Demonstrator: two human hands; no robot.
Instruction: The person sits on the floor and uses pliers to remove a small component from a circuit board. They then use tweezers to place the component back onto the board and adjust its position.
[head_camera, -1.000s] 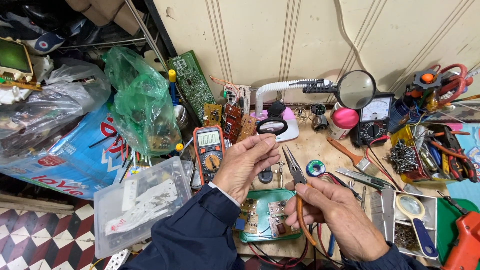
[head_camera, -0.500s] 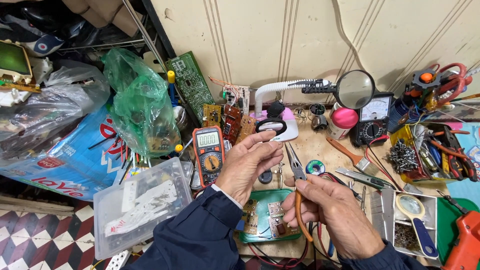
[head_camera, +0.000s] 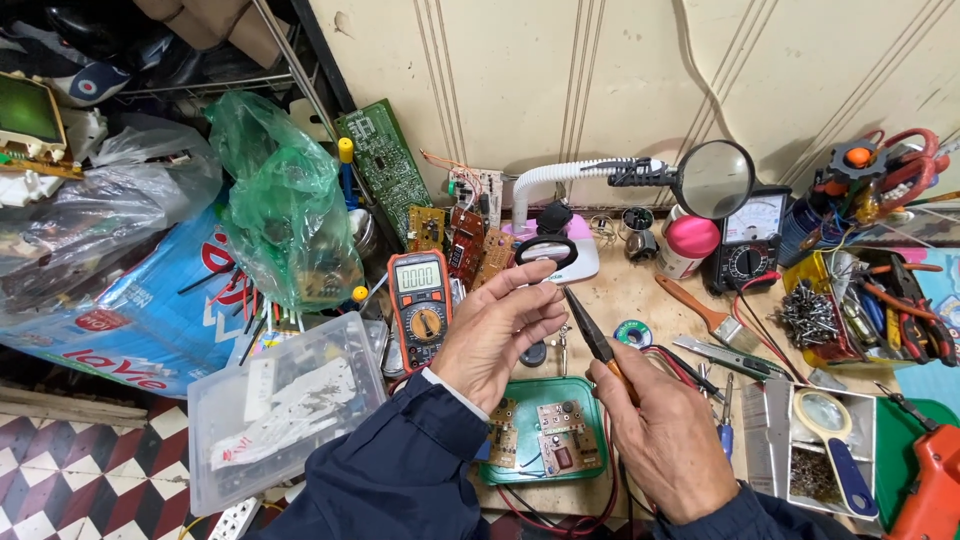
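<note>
Bench: cluttered repair table (head_camera: 640, 300) against a cream panelled wall.
Left hand (head_camera: 500, 335): I see it pinching something small at the fingertips, too tiny to identify.
Right hand (head_camera: 665, 440): wrapped around orange-handled pliers (head_camera: 598, 345), tips at that piece.
Progress: circuit boards wait on the green tray (head_camera: 545, 440).
Packages: blue printed bag (head_camera: 130, 330) left; green plastic bag (head_camera: 285, 210) above it.

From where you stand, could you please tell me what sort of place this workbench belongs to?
Most likely an electronics repair bench. The left hand and right hand, holding needle-nose pliers, work above small circuit boards in a green tray; an orange multimeter and a magnifier on a flexible arm stand nearby.
</note>
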